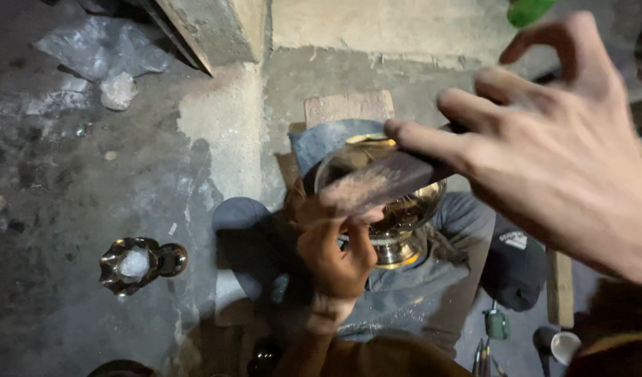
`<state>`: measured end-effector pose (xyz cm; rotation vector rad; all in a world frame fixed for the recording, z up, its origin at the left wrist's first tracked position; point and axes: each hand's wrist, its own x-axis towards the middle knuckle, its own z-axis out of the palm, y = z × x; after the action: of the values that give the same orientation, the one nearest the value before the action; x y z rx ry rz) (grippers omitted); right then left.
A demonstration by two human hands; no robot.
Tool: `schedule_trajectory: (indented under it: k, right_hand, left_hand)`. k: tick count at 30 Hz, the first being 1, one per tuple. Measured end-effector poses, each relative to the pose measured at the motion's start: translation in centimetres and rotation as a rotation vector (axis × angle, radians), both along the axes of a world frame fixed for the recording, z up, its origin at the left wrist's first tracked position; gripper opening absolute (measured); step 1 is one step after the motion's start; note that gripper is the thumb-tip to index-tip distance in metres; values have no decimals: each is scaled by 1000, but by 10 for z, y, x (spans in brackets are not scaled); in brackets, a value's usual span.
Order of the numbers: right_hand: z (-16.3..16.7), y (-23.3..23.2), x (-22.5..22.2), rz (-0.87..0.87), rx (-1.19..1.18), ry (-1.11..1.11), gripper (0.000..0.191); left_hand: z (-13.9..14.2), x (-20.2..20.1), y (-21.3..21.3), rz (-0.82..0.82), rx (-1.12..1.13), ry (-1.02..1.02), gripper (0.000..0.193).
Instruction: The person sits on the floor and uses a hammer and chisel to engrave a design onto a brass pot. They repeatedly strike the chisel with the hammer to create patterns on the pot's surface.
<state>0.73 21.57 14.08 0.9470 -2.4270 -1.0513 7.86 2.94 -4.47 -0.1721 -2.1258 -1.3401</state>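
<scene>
My left hand [335,260] grips a shiny brass footed bowl [403,218] from the near side, holding it tilted over my lap. My right hand [565,157] reaches in from the right, close to the camera, fingers spread, and pinches a flat dark abrasive strip [397,178]. The strip lies across the bowl's rim, and its left end is blurred by motion. Part of the bowl's body is hidden behind the strip and my left fingers.
A grey cloth [467,223] covers my lap under the bowl. A small shiny metal vessel [136,264] stands on the concrete floor at left. Crumpled plastic [104,49] lies at the far left, a wooden block [349,106] beyond the bowl, and a small green bottle [497,323] and white cup [564,346] at lower right.
</scene>
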Motion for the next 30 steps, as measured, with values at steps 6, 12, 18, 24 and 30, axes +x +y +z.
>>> schedule_trajectory:
  k: [6, 12, 18, 24, 30]
  right_hand:
    - [-113, 60, 26, -118, -1674, -459, 43]
    - [-281, 92, 29, -449, -2150, 8, 19]
    - [-296, 90, 28, -507, -2282, -74, 19]
    - [-198, 89, -17, -311, -2095, -324, 22]
    - [-82, 63, -40, 108, -1046, -137, 27]
  left_hand:
    - [12, -16, -23, -278, 796, 11, 15]
    - [34, -29, -40, -582, 612, -48, 5]
    - [53, -52, -26, -600, 273, -123, 5]
    - [73, -54, -23, -450, 6, -265, 4]
    - [76, -54, -20, -477, 98, -223, 4]
